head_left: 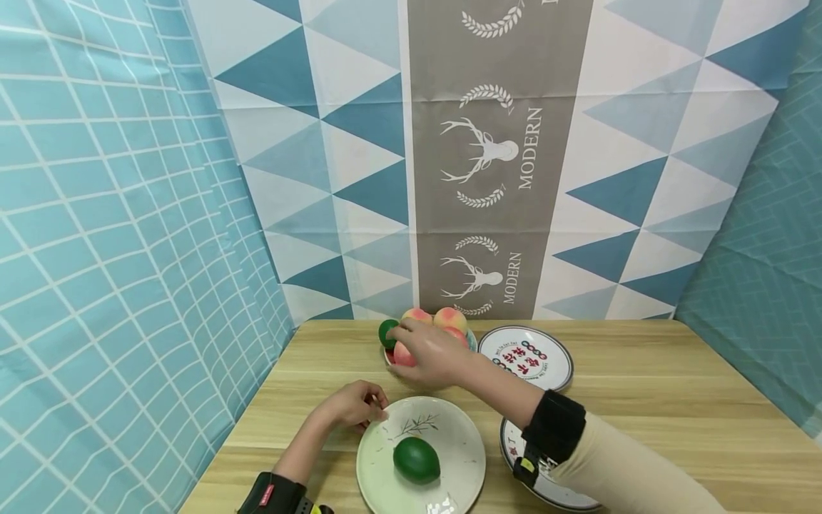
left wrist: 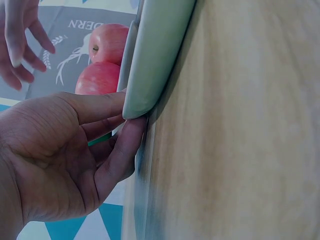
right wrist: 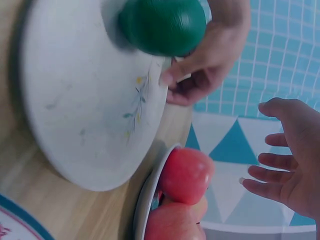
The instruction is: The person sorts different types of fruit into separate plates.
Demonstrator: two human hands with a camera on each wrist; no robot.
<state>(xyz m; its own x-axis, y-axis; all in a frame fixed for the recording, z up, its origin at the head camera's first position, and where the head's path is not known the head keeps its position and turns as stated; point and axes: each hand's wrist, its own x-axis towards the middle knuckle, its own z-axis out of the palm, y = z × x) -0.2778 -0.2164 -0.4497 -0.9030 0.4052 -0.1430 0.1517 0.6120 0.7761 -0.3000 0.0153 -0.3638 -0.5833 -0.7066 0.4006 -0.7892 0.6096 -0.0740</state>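
My left hand [head_left: 356, 405] pinches the left rim of a pale round plate [head_left: 464, 444], thumb above and fingers beneath, as the left wrist view shows. On this plate lies a dark green, lime-like fruit [head_left: 416, 460], with a printed sprig beside it. My right hand [head_left: 429, 351] reaches over the fruit bowl [head_left: 474, 340] behind the plate. Its fingers are spread and hold nothing in the right wrist view. Peaches [head_left: 450, 319], red apples [right wrist: 186, 175] and another green fruit [head_left: 387, 333] fill the bowl, partly hidden by that hand.
Right of the bowl stands a white plate with red lettering and a dark rim [head_left: 546, 357]. Nearer me, another dark-rimmed plate [head_left: 557, 494] is partly covered by the right forearm. Patterned cloth [head_left: 366, 157] hangs behind the wooden table [head_left: 668, 414], and blue checked cloth [head_left: 96, 235] at left.
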